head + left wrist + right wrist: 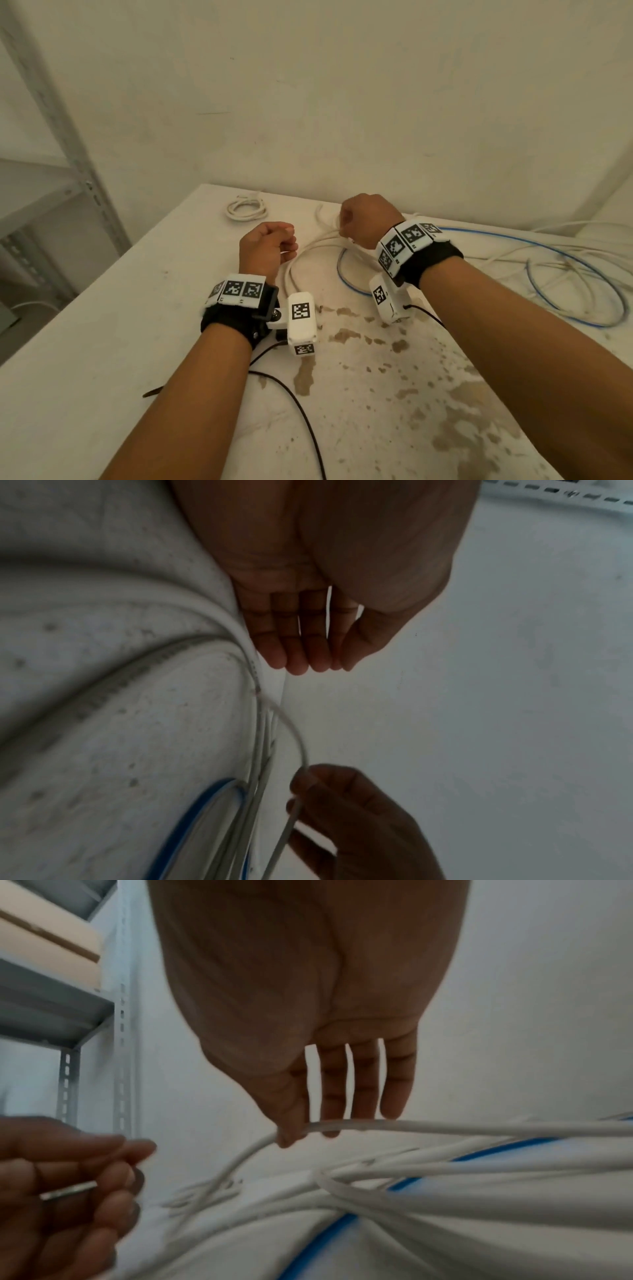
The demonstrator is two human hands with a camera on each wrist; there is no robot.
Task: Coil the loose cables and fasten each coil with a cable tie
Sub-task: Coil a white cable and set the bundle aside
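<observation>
**White cable taken up for coiling, no tie on it yet**

At the centre of the head view the right hand [368,219] pinches a white cable [445,1126] between thumb and fingertips, lifted just above the table [102,342]. The right wrist view shows the thumb pressing the strand against the fingers, the rest of it running off to the right edge of the frame. The left hand [269,245], just left of centre, has its fingers curled round a thin pale strip [68,1191], seemingly a cable tie or the cable's end; blur prevents telling which.

Judging from this, the step in hand is gathering the first loops of this cable. A finished white coil [246,209] already lies toward the table's far left corner. The next move calls for drawing slack from the tangle and laying even loops into one hand, then wrapping a tie round the bundle.

The slack comes from the right of the frame, where white strands cross a blue cable [513,246] in a loose heap; pulling could drag the blue one along or snag. A black cable tie [152,392] lies at lower left beside the left forearm. The wall stands close behind the hands, and a metal shelf [78,164] fills the upper left, so open room lies toward the stained near half of the table.
</observation>
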